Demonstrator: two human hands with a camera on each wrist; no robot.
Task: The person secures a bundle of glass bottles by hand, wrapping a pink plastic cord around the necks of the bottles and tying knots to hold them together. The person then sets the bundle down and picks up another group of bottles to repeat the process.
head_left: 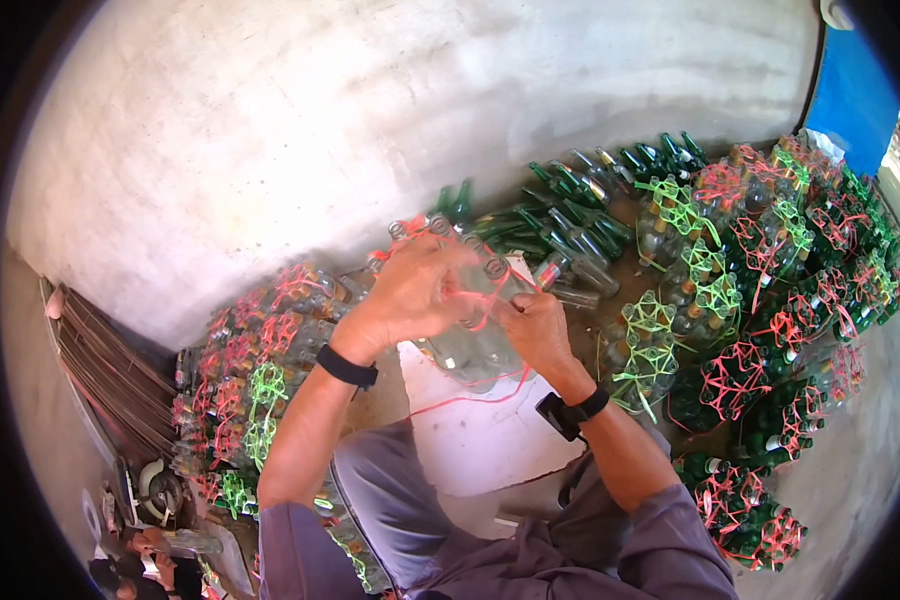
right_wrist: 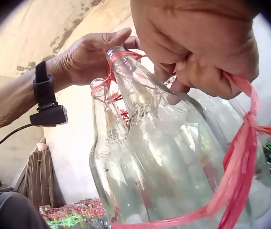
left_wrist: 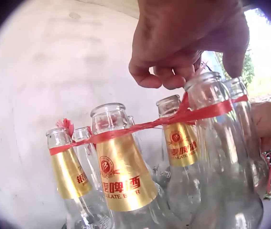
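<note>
A cluster of clear glass beer bottles (head_left: pixel 470 355) with gold neck labels (left_wrist: pixel 126 179) stands before me, bound around the necks by red plastic strap (left_wrist: pixel 150 125). My left hand (head_left: pixel 415 290) hangs over the bottle tops, its fingers bent loosely downward close to the mouths. The thumb (right_wrist: pixel 119 36) of that hand lies extended beside a bottle mouth in the right wrist view. On the right side of the cluster, my right hand (right_wrist: pixel 197 57) curls its fingers on the red strap, which runs down from them to a knotted junction (right_wrist: pixel 250 126). Another strap length circles the bottles lower down.
A white board (head_left: pixel 460 440) lies under the bottles, between my knees. Strapped bottle bundles stand at left (head_left: pixel 270 340) and right (head_left: pixel 740 370). Loose green bottles (head_left: pixel 570 215) lie by the wall (head_left: pixel 270 130). Thin brown rods (head_left: pixel 110 370) lean at far left.
</note>
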